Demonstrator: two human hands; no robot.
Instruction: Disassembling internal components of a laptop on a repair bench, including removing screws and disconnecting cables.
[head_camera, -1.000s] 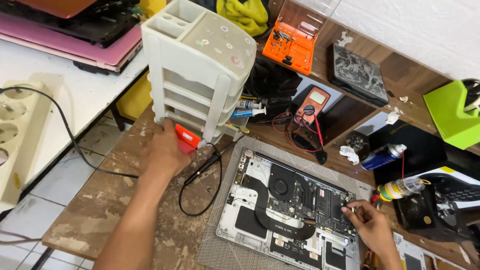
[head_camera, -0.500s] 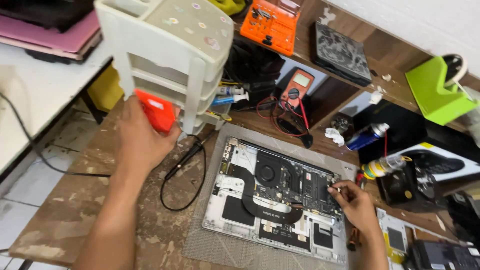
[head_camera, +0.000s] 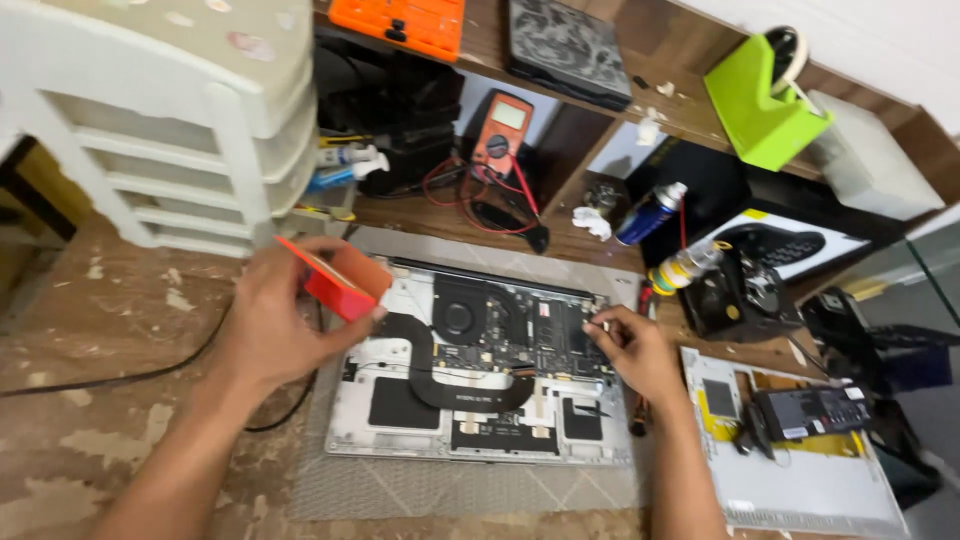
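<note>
Box: small red-orange plastic box (head_camera: 335, 280), long axis slanting down-right, above the opened silver laptop (head_camera: 480, 370).
Left hand (head_camera: 285, 320): raised, fingers closed around the box.
Right hand (head_camera: 635, 350): fingertips pinched on the laptop's circuit board; contents unclear.

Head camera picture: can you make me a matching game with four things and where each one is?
Things:
1. small red box
2. opened laptop
3. orange multimeter
4. green stand

Places:
A. on the shelf at the upper right
B. lying flat on the grey mat, under the right hand
C. held in the left hand
D. leaning at the back, with red and black leads around it

Pairs: 1-C, 2-B, 3-D, 4-A
</note>
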